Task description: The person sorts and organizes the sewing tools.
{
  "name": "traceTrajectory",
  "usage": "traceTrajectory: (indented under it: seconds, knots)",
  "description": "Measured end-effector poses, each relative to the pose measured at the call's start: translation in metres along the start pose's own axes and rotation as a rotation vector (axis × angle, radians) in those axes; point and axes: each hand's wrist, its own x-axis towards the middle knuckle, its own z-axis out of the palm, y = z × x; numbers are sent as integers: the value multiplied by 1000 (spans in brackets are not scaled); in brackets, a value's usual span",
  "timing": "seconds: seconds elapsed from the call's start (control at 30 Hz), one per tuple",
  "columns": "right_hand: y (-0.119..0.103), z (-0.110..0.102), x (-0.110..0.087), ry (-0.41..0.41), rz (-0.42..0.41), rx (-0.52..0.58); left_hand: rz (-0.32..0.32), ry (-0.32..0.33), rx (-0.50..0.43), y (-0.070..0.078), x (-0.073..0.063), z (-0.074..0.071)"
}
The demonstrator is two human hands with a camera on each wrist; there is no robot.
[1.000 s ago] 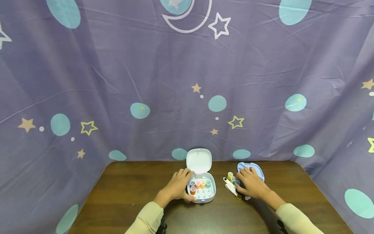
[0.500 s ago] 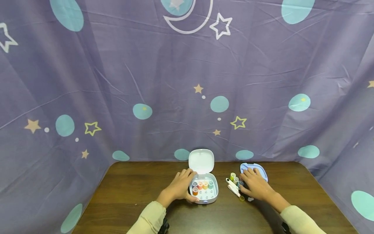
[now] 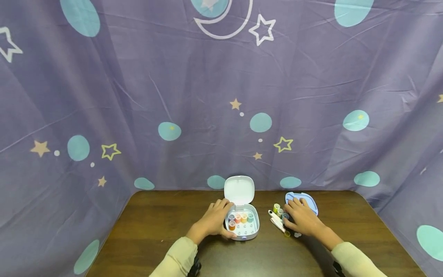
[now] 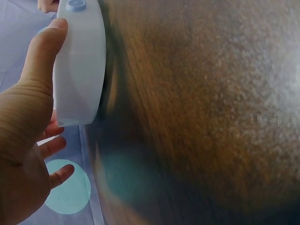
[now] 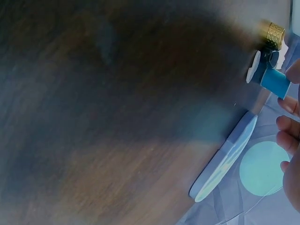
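My left hand (image 3: 215,218) grips the left side of a white sewing box (image 3: 250,237), thumb at the front and fingers toward the back. In the left wrist view the thumb presses the wall of the box (image 4: 79,65) near its pale blue latch. The box lid stands raised; several thread spools (image 3: 244,218) sit on pegs inside. Over on the right, my right hand (image 3: 302,218) reaches down to a blue thread spool (image 5: 275,83), pinching it between thumb and index finger. The spool is partly hidden by the fingers in the head view.
Left of the right hand lie a yellow-green spool (image 3: 276,207), a pale spool (image 3: 280,212) and a slim white tool (image 3: 277,223). A gold thimble (image 5: 275,35) is near the blue spool. Behind the right hand lies a light blue tray-like piece (image 3: 312,204). A purple curtain hangs behind the table.
The head view has shifted slightly, so everything sits a little further right in it. The left hand stays on the box; the right hand stays at the blue spool with little movement.
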Motion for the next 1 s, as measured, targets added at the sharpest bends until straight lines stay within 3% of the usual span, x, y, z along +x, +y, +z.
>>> traceTrajectory:
  seconds: [0.33, 0.7, 1.0]
  knots:
    - [-2, -4, 1, -14, 33, 26, 0, 22, -3, -1, -4, -2]
    - [-1, -24, -1, -19, 86, 39, -2, -13, -16, 1, 0, -2]
    - [-14, -36, 16, 39, 23, 76, -12, -16, 2, 1, -1, 1]
